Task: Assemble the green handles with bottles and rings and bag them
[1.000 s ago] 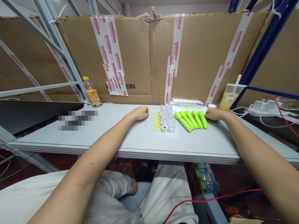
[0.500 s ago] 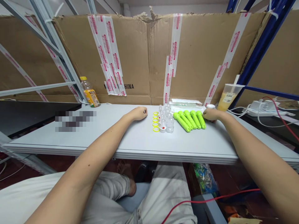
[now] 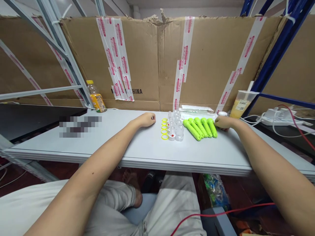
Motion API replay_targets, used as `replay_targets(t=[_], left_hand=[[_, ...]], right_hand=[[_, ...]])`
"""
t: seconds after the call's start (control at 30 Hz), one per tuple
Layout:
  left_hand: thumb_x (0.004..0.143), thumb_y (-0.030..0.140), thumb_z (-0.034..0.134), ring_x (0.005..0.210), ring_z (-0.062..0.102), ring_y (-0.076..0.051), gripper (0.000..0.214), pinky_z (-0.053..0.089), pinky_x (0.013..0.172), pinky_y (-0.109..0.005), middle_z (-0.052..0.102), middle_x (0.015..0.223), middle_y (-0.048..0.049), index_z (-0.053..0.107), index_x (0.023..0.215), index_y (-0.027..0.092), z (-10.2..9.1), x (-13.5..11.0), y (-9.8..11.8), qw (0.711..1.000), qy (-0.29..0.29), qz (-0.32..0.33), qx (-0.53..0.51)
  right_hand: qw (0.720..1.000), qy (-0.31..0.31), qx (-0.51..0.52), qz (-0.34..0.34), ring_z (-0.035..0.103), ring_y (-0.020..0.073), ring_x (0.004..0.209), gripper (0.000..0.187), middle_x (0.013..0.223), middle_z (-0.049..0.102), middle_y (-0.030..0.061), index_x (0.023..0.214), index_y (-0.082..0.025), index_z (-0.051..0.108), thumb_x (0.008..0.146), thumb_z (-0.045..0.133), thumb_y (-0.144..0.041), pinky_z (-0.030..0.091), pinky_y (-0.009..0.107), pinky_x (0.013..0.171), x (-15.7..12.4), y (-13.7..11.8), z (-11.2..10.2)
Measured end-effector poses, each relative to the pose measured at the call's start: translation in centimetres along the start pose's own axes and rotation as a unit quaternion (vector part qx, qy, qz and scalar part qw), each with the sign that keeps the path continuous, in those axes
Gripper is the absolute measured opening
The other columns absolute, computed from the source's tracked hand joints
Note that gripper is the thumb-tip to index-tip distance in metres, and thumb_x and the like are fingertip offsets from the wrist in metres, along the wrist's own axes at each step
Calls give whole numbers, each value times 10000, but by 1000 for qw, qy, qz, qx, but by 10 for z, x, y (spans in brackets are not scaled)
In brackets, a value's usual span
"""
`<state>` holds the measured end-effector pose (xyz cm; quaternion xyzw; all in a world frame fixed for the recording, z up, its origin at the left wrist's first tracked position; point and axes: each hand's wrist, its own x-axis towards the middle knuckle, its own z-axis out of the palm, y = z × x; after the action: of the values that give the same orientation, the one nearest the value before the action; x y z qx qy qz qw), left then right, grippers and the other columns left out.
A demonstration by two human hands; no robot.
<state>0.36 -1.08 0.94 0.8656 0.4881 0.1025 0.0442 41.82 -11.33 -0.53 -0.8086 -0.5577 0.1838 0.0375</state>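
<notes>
My left hand (image 3: 148, 120) rests on the grey table (image 3: 145, 144) as a loose fist, with nothing visible in it. To its right stands a column of yellow rings (image 3: 164, 131). Beside the rings are small clear pieces with white bases and red dots (image 3: 172, 136), then a row of clear plastic bottle-like parts (image 3: 179, 133). Several bright green handle-shaped pieces (image 3: 195, 129) lie side by side further right. My right hand (image 3: 222, 122) is curled on the table just right of the last green piece, close to it; its fingertips are hidden underneath.
Clear plastic packets (image 3: 197, 111) and a small white round object (image 3: 222, 113) lie behind the green pieces. A juice bottle (image 3: 97, 100) stands back left, a drink cup (image 3: 240, 106) back right. A power strip (image 3: 273, 120) lies right. Cardboard (image 3: 145, 59) walls the back.
The view has shifted very slightly. Both hands and the parts on the table stay where they were.
</notes>
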Motion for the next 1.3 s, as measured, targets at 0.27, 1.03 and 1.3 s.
replay_targets(t=[0.27,1.03,1.3], left_hand=[[787,280,592,641,610,-131,156,470,629,-254,683,790,-42,653,856,154,-36,-7,-1,987,32,26,-158],[647,399,801,515,506,-96,359,406,528,-232,604,626,31,745,938,195,-37,-27,53,907,-360,171,-133],[683,334,780,495,493,-96,209,402,499,-228,572,585,26,685,765,167,-31,-26,49,881,-403,189,-161]], right_hand=[[992,17,116,38,621,156,488,126,618,632,63,958,-91,632,893,544,-152,574,289,528,-16,-4,-8],[949,218,227,18,662,244,628,293,752,691,132,951,-111,654,731,689,-301,530,325,506,-26,-14,-16],[829,447,288,-173,669,264,926,364,1046,700,137,1089,-157,654,760,610,-306,538,373,779,-46,-44,-20]])
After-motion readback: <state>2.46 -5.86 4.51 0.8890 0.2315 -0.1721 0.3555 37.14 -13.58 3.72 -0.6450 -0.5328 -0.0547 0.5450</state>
